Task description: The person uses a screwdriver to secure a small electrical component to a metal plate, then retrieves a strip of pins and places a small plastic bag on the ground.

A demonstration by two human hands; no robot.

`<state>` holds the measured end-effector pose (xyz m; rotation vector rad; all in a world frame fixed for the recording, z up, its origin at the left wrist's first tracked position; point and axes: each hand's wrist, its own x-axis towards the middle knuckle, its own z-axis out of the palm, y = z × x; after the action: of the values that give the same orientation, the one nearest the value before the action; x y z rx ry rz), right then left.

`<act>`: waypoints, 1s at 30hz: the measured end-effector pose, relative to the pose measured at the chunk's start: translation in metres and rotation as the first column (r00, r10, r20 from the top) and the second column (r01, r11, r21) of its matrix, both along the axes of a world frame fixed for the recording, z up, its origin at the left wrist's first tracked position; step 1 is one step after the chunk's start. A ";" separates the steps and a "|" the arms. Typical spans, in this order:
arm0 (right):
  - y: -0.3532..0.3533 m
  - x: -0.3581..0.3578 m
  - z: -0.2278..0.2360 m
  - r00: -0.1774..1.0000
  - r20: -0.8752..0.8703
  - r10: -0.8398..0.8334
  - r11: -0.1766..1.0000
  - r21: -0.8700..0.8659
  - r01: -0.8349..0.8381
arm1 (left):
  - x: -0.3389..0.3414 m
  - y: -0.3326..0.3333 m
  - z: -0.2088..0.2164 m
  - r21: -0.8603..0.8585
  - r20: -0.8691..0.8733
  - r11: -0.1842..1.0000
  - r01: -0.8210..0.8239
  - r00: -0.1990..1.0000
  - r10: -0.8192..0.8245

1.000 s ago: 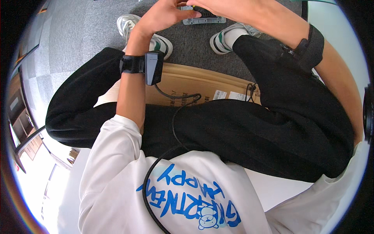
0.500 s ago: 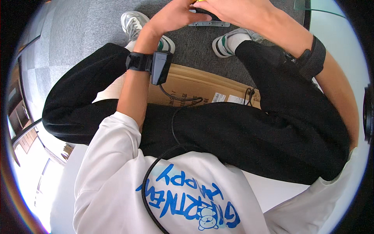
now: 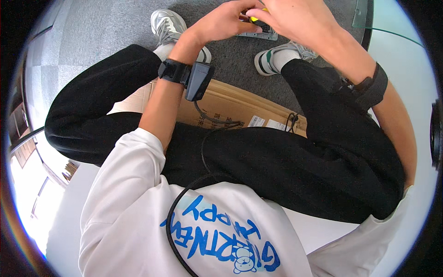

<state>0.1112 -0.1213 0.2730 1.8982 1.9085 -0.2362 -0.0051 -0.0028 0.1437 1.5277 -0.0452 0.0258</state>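
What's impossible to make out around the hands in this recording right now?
All in the head view:
- Yellow item: mostly covered by the fingers; its kind and full shape don't show.
- Right hand: partly cut off by the upper edge.
- Left hand: some fingertips hidden behind the right hand.
- Grey-rimmed object: largely hidden behind both hands.
- Cardboard box: near side covered by black trousers.

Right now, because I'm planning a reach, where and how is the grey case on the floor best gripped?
Probably pinch the grey case by its near rim, coming low from the near side, between the shoes: that narrow edge lies exposed, while the left hand and right hand hide much of the rest. Its depth can't be told.
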 end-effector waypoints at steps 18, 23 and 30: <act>-0.005 -0.007 0.004 0.989 -0.148 0.006 0.975 0.219 0.027 | -0.001 -0.003 -0.006 0.045 0.064 0.996 -0.075 0.995 0.072; -0.005 0.001 -0.004 0.886 -0.218 0.410 0.826 0.501 -0.259 | -0.002 0.006 -0.010 0.200 0.208 0.975 -0.094 0.977 0.051; -0.002 0.000 -0.001 0.995 -0.092 0.037 0.991 0.131 -0.025 | -0.003 0.003 -0.005 0.000 0.015 0.997 -0.072 0.997 0.072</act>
<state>0.1114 -0.1231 0.2717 1.9709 2.0596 -0.1991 -0.0083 0.0001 0.1382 1.5296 -0.0022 0.0941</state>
